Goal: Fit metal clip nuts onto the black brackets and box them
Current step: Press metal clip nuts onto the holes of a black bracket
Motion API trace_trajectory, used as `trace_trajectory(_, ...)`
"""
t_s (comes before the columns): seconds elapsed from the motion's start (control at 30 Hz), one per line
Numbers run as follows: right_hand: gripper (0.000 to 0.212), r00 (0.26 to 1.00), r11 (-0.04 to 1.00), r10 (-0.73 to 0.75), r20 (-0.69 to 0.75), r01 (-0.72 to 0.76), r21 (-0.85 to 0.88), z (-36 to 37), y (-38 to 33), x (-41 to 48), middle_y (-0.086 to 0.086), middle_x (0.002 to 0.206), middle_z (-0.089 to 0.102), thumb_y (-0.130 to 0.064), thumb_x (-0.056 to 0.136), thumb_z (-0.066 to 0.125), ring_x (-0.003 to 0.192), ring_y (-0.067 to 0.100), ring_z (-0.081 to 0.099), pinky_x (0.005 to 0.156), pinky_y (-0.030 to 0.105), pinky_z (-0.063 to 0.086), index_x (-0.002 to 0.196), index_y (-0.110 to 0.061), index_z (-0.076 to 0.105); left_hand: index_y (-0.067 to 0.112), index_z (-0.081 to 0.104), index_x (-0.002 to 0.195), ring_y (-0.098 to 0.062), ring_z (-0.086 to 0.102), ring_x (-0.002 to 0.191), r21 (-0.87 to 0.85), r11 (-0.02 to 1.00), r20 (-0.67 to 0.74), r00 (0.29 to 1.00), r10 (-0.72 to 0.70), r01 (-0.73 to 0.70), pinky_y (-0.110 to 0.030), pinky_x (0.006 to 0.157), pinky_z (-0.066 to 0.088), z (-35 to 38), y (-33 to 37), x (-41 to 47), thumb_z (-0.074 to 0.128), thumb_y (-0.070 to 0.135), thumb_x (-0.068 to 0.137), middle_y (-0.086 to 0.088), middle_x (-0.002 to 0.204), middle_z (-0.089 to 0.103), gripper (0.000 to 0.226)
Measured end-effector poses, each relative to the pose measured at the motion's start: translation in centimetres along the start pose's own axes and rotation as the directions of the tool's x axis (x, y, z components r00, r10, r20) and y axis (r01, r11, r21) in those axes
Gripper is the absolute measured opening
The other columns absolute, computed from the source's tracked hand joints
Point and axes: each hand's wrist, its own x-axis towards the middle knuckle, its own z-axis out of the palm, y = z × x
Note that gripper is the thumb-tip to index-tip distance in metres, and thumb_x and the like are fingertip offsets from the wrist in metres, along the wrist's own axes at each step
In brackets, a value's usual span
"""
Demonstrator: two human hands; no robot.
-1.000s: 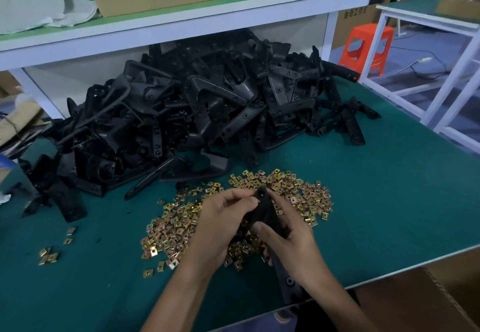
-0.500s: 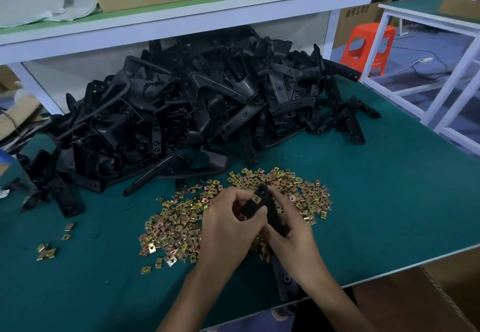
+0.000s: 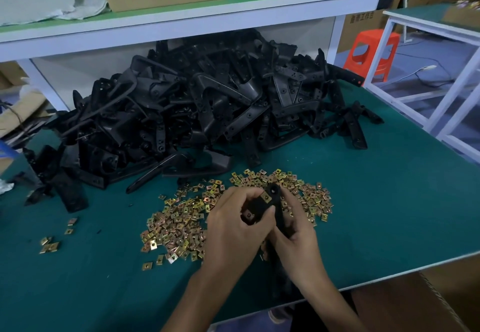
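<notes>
Gripping lower on the black bracket [image 3: 278, 209] with the left hand [image 3: 233, 230] than a second ago, fingers curled round it, thumb pressed on its face. Clamping the stem with the right hand [image 3: 293, 235], fingers wrapped tight. One clip nut [image 3: 265, 197] seated just past the left thumb, near the bracket's tip. Beneath and around both hands' fingers, loose clip nuts [image 3: 179, 224] strewn; heap of brackets [image 3: 194, 103] well beyond the fingertips.

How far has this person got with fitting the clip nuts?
Early days, it seems. Done: two clip nuts sit on the bracket. In hand: left hand and right hand both hold that bracket. Remaining: a big bracket pile, a loose nut heap; nothing visibly boxed.
</notes>
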Motion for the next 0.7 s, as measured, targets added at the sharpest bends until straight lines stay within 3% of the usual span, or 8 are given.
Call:
trace_trajectory(0.1,0.057,1.000,0.994,-0.003,-0.026,0.006,0.105,0.8,-0.8,-0.1,0.003,0.102,0.077,-0.046,0.089,0.068,0.076,0.034,0.073,0.058,0.038,0.056,0.139,-0.058,0.044,0.040,0.067,0.106,-0.003,0.064,0.097,-0.029,0.998,-0.020,0.998,0.052,-0.053,-0.010,0.077,0.047,-0.7,0.9,0.2,0.080,0.030,0.082,0.022,0.100,0.064,0.029)
trace_trajectory(0.2,0.054,0.989,0.982,-0.097,-0.114,0.114,0.152,1.5,-2.4,0.1,-0.003,0.114,0.074,-0.046,0.088,0.068,0.093,0.018,0.075,0.070,0.025,0.058,0.135,-0.062,0.045,0.039,0.069,0.113,0.001,0.062,0.102,-0.019,0.994,-0.030,0.993,0.111,-0.111,-0.009,0.082,0.045,-1.9,2.0,0.6,0.080,0.040,0.081,0.022,0.104,0.062,0.034)
trace_trajectory(0.3,0.053,0.972,0.958,-0.162,-0.172,0.197,0.210,2.0,-3.9,0.3,-0.008,0.116,0.073,-0.036,0.090,0.067,0.099,0.010,0.072,0.076,0.019,0.056,0.130,-0.064,0.048,0.036,0.068,0.104,-0.001,0.063,0.099,-0.033,0.990,-0.096,0.987,0.131,-0.135,-0.006,0.079,0.044,-3.3,2.7,0.7,0.082,0.044,0.078,0.020,0.100,0.063,0.031)
trace_trajectory(0.47,0.052,0.966,0.943,-0.185,-0.180,0.226,0.245,2.7,-5.4,0.2,0.001,0.111,0.074,-0.038,0.087,0.070,0.095,0.015,0.073,0.076,0.022,0.057,0.132,-0.056,0.050,0.024,0.072,0.101,-0.007,0.065,0.097,-0.029,0.981,-0.102,0.977,0.188,-0.191,-0.011,0.079,0.047,-4.2,2.7,0.8,0.084,0.029,0.082,0.017,0.100,0.065,0.024)
trace_trajectory(0.6,0.052,0.963,0.950,-0.173,-0.207,0.219,0.222,2.5,-5.8,-0.1,-0.005,0.112,0.074,-0.031,0.090,0.069,0.097,0.011,0.072,0.077,0.019,0.056,0.124,-0.066,0.050,0.023,0.071,0.104,-0.006,0.064,0.098,0.002,0.975,-0.078,0.972,0.221,-0.221,-0.011,0.080,0.047,-4.1,2.9,0.8,0.080,0.035,0.085,0.016,0.102,0.064,0.025)
trace_trajectory(0.7,0.052,0.965,0.964,-0.144,-0.220,0.187,0.191,1.1,-5.7,-0.7,-0.007,0.122,0.071,-0.033,0.091,0.070,0.107,0.014,0.071,0.083,0.021,0.057,0.128,-0.064,0.049,0.026,0.074,0.105,-0.003,0.064,0.098,-0.024,0.982,-0.031,0.982,0.187,-0.187,-0.013,0.078,0.049,-3.5,3.5,0.8,0.080,0.042,0.083,0.018,0.101,0.065,0.028)
